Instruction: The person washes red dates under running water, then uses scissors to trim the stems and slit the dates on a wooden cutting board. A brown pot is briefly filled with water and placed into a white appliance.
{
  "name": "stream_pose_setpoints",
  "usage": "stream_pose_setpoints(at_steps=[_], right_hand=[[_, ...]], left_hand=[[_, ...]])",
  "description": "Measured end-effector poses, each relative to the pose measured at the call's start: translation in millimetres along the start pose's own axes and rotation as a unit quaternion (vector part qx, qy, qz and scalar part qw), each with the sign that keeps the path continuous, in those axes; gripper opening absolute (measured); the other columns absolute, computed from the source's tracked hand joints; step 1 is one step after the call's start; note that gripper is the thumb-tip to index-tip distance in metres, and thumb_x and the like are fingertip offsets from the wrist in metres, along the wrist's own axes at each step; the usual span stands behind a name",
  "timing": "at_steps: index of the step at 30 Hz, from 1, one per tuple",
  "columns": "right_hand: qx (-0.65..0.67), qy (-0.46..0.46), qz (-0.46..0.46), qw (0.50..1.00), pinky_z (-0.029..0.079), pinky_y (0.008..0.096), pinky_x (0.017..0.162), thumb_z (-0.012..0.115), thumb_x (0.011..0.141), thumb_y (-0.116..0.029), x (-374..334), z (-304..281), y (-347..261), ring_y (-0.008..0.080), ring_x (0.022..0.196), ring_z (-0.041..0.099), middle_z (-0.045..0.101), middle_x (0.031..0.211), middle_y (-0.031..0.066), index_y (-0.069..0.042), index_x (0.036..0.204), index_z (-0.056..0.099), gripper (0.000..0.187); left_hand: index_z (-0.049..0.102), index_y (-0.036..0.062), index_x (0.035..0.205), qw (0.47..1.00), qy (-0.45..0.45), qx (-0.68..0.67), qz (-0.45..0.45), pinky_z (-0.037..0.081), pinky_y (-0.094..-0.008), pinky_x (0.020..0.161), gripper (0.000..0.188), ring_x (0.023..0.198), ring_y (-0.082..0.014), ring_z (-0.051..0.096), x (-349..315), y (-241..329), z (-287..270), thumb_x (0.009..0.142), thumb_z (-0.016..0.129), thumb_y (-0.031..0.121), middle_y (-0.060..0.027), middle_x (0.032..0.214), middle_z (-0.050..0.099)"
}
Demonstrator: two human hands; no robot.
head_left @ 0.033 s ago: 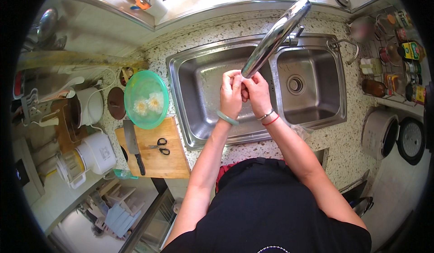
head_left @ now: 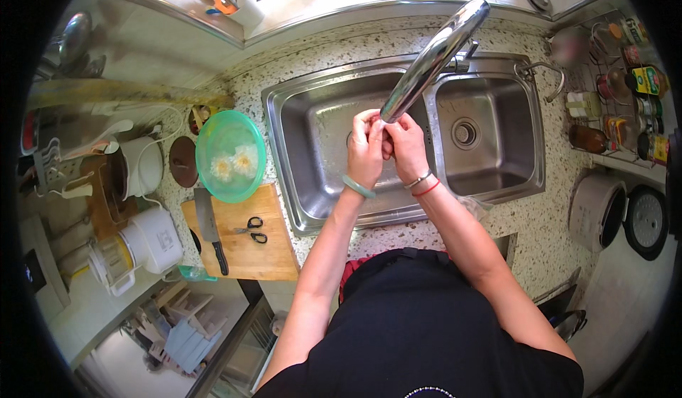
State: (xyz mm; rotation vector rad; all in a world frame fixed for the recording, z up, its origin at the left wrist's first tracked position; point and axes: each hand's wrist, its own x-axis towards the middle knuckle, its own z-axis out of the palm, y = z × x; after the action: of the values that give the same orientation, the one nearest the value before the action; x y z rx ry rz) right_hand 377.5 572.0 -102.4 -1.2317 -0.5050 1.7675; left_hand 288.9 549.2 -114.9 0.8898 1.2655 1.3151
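Both my hands are over the left basin of the steel sink [head_left: 305, 178], right below the spout of the chrome faucet [head_left: 435, 60]. My left hand [head_left: 364, 149] is closed, its fingertips pressed together. My right hand [head_left: 408, 149] touches it from the other side, fingers also curled in. Whatever lies between the fingertips is too small and too covered by fingers and spout to name. Left of the sink stands a green translucent bowl [head_left: 211, 131] with pale, frilly white pieces [head_left: 233, 163] in it.
Below the bowl lies a wooden cutting board [head_left: 273, 256] with a cleaver [head_left: 205, 220] and black-handled scissors [head_left: 253, 231]. A spice rack [head_left: 618, 89] hangs on the right, above a pot-like white appliance [head_left: 593, 213]. A white juicer-like machine [head_left: 153, 241] stands at far left.
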Motion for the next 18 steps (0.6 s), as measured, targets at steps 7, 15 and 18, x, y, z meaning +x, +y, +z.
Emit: stream_pose_setpoints(at_steps=[7,15,18], right_hand=[[0.086,-0.020,0.077,0.993,0.030,0.0225,0.039,0.059,0.091,-0.021,-2.9,-3.9,-5.2,0.0064,0.045,0.039,0.048,0.060,-0.0013,-0.007,0.078,0.052,0.020],[0.083,-0.019,0.054,0.995,0.032,0.0223,0.039,0.060,0.091,-0.020,-6.2,-1.5,-7.1,0.0065,0.045,0.042,0.050,0.060,-0.0005,-0.007,0.077,0.051,0.021],[0.036,-0.006,0.027,0.999,0.033,0.0230,0.038,0.059,0.092,-0.019,-6.0,0.4,0.9,0.0070,0.044,0.043,0.051,0.060,0.0005,-0.006,0.078,0.050,0.021]], left_hand=[[0.048,0.0031,0.108,0.999,0.008,0.042,0.033,0.048,-0.0202,0.046,0.017,0.055,-0.0056,0.056,-6.0,0.6,-0.6,0.093,0.054,0.010,-0.0025,0.073,0.056],[0.044,0.0051,0.094,0.994,0.069,0.065,0.055,0.040,-0.0182,0.042,0.016,0.049,-0.0031,0.049,-4.9,3.7,7.6,0.095,0.054,0.017,0.0003,0.062,0.053],[0.044,0.0059,0.090,0.996,0.083,0.028,0.020,0.038,-0.0185,0.039,0.017,0.046,-0.0031,0.047,-2.5,3.6,5.2,0.095,0.054,0.018,0.0001,0.060,0.052]])
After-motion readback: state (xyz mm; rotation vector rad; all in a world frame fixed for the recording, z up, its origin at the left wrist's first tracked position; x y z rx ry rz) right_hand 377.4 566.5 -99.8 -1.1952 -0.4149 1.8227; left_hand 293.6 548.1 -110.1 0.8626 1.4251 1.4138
